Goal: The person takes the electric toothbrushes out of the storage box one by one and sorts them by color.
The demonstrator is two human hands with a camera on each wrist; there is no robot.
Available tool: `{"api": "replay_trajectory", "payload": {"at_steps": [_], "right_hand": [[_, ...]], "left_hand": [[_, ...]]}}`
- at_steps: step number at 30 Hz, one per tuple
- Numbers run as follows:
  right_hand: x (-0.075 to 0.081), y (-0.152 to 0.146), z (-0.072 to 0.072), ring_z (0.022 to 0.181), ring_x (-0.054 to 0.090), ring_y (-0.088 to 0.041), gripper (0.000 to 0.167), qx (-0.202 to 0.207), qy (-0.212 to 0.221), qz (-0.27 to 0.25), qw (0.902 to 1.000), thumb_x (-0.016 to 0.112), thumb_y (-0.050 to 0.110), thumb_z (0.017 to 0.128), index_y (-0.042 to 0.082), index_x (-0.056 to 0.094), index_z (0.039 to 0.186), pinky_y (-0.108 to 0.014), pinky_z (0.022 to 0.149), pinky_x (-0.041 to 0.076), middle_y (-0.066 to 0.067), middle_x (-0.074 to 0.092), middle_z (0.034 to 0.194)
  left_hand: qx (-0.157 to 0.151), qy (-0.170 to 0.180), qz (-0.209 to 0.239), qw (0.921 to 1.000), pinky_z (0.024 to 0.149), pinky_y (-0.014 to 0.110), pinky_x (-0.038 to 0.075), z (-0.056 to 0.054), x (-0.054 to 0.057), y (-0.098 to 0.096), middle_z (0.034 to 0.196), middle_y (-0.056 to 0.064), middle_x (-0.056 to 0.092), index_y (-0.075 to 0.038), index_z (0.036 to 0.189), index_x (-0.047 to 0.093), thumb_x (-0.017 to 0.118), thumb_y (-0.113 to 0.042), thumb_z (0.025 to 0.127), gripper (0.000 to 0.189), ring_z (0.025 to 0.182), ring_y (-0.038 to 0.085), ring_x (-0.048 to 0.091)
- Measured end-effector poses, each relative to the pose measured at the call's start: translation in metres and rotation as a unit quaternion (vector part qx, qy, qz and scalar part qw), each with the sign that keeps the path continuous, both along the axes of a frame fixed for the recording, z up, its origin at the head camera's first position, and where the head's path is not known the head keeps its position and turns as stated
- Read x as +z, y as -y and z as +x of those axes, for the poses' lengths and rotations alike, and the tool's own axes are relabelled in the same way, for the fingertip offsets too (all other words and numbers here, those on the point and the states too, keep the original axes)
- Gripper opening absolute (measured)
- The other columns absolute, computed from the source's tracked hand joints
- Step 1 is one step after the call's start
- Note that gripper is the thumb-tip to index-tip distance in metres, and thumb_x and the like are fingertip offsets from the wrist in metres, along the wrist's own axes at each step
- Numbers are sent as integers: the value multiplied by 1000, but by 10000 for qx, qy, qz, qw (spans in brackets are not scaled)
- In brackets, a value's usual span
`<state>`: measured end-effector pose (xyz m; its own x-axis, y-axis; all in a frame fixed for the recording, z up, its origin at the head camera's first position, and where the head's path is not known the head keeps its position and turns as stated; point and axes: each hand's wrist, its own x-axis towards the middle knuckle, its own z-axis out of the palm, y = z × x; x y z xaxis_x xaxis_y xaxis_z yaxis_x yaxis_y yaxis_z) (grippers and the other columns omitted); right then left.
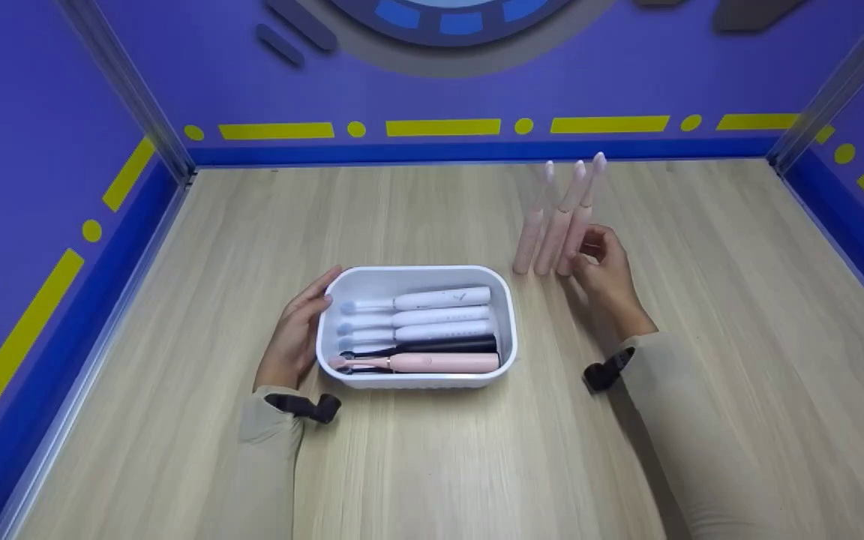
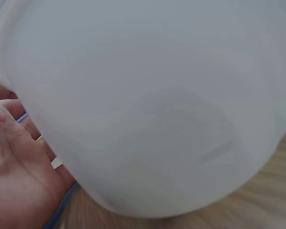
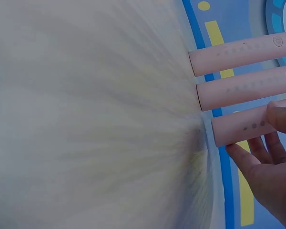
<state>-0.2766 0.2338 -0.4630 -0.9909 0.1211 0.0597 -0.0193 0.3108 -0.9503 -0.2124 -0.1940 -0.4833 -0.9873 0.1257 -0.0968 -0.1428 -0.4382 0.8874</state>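
Observation:
My left hand (image 1: 293, 337) holds the left end of a white plastic basket (image 1: 417, 381), its thumb at the rim. In the left wrist view the basket's smooth end wall (image 2: 148, 109) hides part of the fingers. Three pink electric toothbrushes stand in a row on the table, heads up: a left one (image 1: 529, 240), a middle one (image 1: 553, 240) and a right one (image 1: 580, 221). My right hand (image 1: 610, 277) pinches the lower handle of the right one between thumb and fingers, as the right wrist view shows of that toothbrush (image 3: 238, 126).
Inside the basket lie three white electric toothbrushes (image 1: 443, 298), a black one (image 1: 447, 344) and a pink one (image 1: 443, 363), heads to the left. Blue printed panels (image 1: 447, 97) wall the wooden table (image 1: 432, 465) at the back and both sides.

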Motion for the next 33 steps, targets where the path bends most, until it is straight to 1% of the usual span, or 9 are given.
{"api": "replay_trajectory", "payload": {"at_steps": [3,8,10,16,22,25,32,33], "right_hand": [[-1,-1,-1,123,48,-26,45,-7,-12,43,10000,49,-3,90,-1,39,133,-28,98,44,-15,45,132],[-5,-1,-1,123,48,-28,45,-11,-108,101,9999,48,-4,87,-2,39,132,-36,105,41,-16,46,131],[-5,0,-1,123,47,-28,45,-5,-119,116,9999,48,-4,87,-1,39,131,-37,106,39,-15,45,130],[-5,1,-1,121,48,-26,43,4,-111,-12,9999,50,-4,88,-2,39,130,-35,105,40,-13,45,128],[-5,0,-1,123,47,-28,43,5,-114,60,9999,52,-3,89,-4,38,130,-36,108,38,-16,44,129],[-5,0,0,122,47,-28,44,-16,-120,130,9998,53,-3,89,-4,38,130,-36,109,37,-17,44,128],[-5,1,1,117,47,-23,42,-11,-17,-283,9996,56,-2,89,1,39,127,-33,106,37,-9,45,125],[-5,2,1,117,47,-23,42,-28,-18,-270,9996,56,-2,89,1,40,127,-33,106,38,-9,45,125]], "left_hand": [[19,8,-40,10000,120,35,21,0,0,0,156,9,31,1,148,33,36,0,98,49,144,19,28],[5,12,-26,10000,120,34,21,0,0,0,156,10,31,1,148,32,36,0,98,50,144,19,27],[-19,10,-15,10000,120,34,20,0,0,0,156,10,30,1,148,31,36,0,98,50,145,19,26],[-51,52,-23,10000,121,33,20,-1,0,0,157,9,30,0,148,32,37,0,98,50,145,18,26],[-24,83,2,10000,121,32,20,-1,1,0,157,9,29,0,148,32,37,0,98,51,145,18,25],[24,123,46,9999,120,32,20,-1,1,0,156,8,32,-1,147,34,38,0,97,50,144,17,27],[-100,29,73,9999,120,34,21,-1,0,1,156,8,31,0,148,32,36,0,98,50,143,18,29],[-98,37,69,9999,120,33,21,-1,0,1,156,8,31,0,148,32,36,0,98,50,143,17,28]]}}
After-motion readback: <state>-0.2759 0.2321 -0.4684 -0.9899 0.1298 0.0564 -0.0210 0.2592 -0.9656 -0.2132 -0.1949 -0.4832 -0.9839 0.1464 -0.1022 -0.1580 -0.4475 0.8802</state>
